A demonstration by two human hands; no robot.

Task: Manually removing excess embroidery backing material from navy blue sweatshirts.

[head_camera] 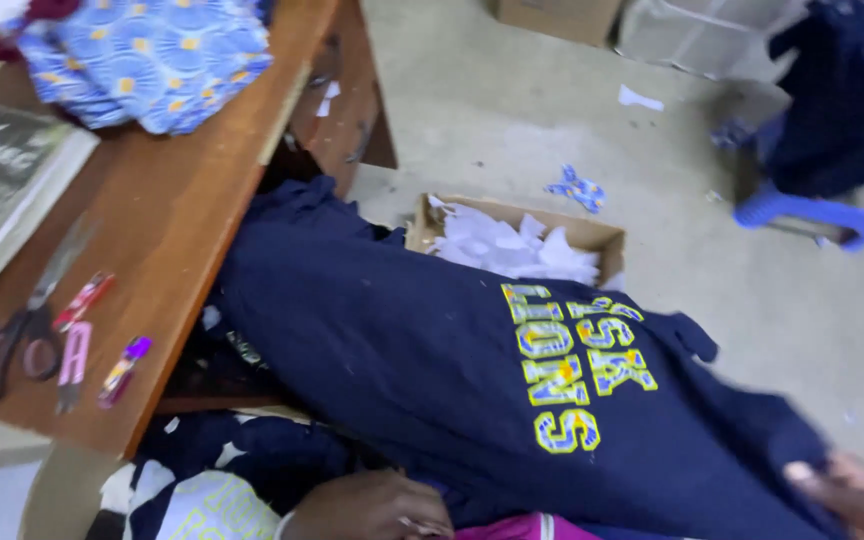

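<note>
A dark navy shirt (402,340) with yellow and blue patterned lettering lies spread out in front of me, draped off the edge of a wooden table (182,200). My left hand (372,508) rests at the bottom edge on the shirt's lower part, fingers curled over the cloth. My right hand (852,492) is at the bottom right corner, gripping the shirt's far edge; only part of it shows. More navy garments with white print (212,490) lie under the shirt at the bottom left.
On the table lie scissors (22,330), small pink and purple tools (77,355), a grey book (2,180) and blue patterned fabric (152,55). A cardboard box of white scraps (517,240) stands on the floor. A blue plastic stool with dark cloth (832,130) stands far right.
</note>
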